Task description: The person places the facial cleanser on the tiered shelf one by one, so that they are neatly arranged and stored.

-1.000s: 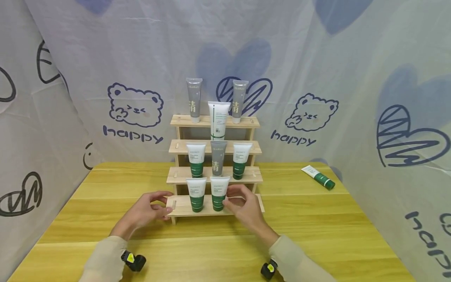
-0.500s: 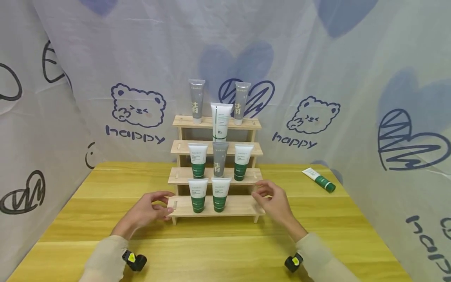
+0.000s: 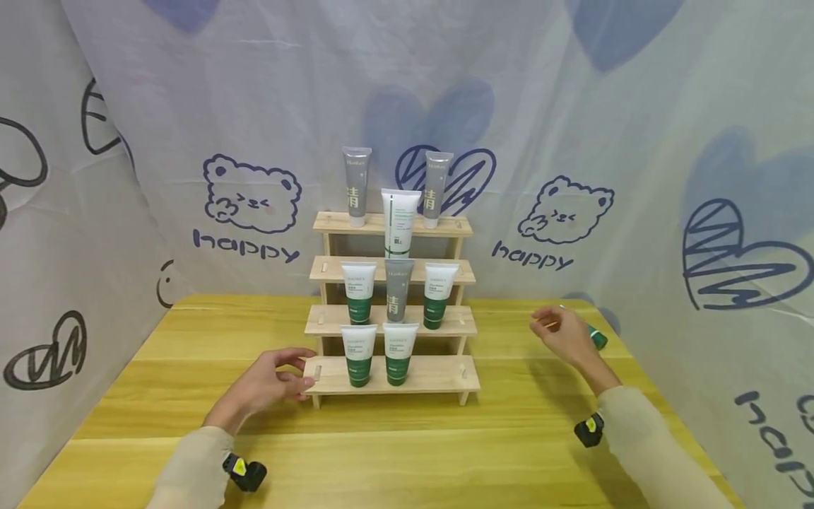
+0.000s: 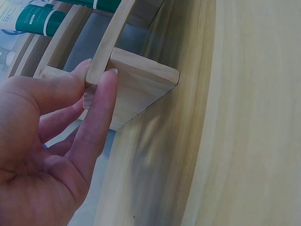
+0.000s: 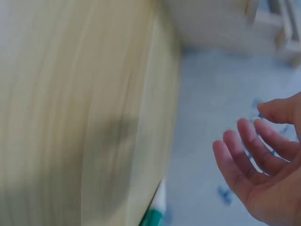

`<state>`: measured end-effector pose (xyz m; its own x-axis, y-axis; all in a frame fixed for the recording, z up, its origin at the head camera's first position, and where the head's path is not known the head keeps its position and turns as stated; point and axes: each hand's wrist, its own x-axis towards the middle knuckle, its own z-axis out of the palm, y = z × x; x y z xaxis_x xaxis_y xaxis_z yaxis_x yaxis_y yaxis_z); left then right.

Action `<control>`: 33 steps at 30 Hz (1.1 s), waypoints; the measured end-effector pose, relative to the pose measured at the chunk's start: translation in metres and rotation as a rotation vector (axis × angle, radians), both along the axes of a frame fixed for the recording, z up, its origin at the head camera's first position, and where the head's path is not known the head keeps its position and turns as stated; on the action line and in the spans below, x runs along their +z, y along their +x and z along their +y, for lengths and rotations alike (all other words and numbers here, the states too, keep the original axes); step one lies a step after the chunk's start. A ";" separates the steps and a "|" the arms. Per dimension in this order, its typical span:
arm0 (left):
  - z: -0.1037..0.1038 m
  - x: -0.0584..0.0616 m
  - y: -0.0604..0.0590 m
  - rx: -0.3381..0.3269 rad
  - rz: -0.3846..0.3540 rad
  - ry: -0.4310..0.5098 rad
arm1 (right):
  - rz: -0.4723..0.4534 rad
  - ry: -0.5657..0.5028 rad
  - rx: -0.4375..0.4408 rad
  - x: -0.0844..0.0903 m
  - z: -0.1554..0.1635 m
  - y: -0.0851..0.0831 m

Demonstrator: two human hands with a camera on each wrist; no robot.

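Right hand point(image 3: 564, 334) has swung away from the wooden rack point(image 3: 391, 375), fingers loose, now over the green tube point(image 3: 596, 338) lying far right on the table point(image 3: 407, 438), while left hand point(image 3: 267, 382) pinches the rack's near-left corner.

The right hand point(image 3: 562, 334) covers most of the loose tube point(image 3: 596, 338) lying on the bench point(image 3: 191, 424), only its green end pokes out past the fingers. The right wrist view is badly smeared, and that tube point(image 5: 155, 213) gets chopped off by the bottom edge below the open palm point(image 5: 270, 183). Lettering on the shelf tubes point(image 3: 358, 345) is too small to read. In the left wrist view, the palm point(image 4: 37, 174) runs out of frame.
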<state>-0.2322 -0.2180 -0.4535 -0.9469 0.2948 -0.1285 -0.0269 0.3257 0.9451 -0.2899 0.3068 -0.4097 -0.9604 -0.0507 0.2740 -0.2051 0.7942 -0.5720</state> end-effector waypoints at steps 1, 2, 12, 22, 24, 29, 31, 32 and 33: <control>0.000 0.000 0.000 0.001 0.000 0.001 | 0.000 0.013 -0.012 -0.001 0.010 -0.005; 0.000 -0.001 0.000 0.004 -0.003 -0.001 | 0.000 0.022 -0.023 -0.002 0.020 -0.011; 0.002 -0.003 0.000 0.028 -0.004 -0.018 | -0.110 0.083 -0.170 -0.022 0.102 -0.038; 0.000 -0.004 -0.003 0.002 0.020 -0.026 | -0.218 0.083 -0.275 -0.033 0.130 -0.043; 0.000 -0.004 -0.003 0.003 0.019 -0.030 | -0.215 0.099 -0.269 -0.034 0.131 -0.043; 0.000 -0.003 -0.003 0.003 0.020 -0.027 | -0.210 0.107 -0.228 -0.035 0.129 -0.044; -0.001 -0.003 -0.002 -0.004 0.022 -0.023 | -0.227 0.094 -0.213 -0.035 0.129 -0.045; -0.001 -0.003 -0.002 0.002 0.017 -0.019 | -0.240 0.086 -0.203 -0.035 0.129 -0.045; -0.001 -0.003 -0.002 -0.006 0.022 -0.020 | -0.256 0.081 -0.193 -0.035 0.128 -0.045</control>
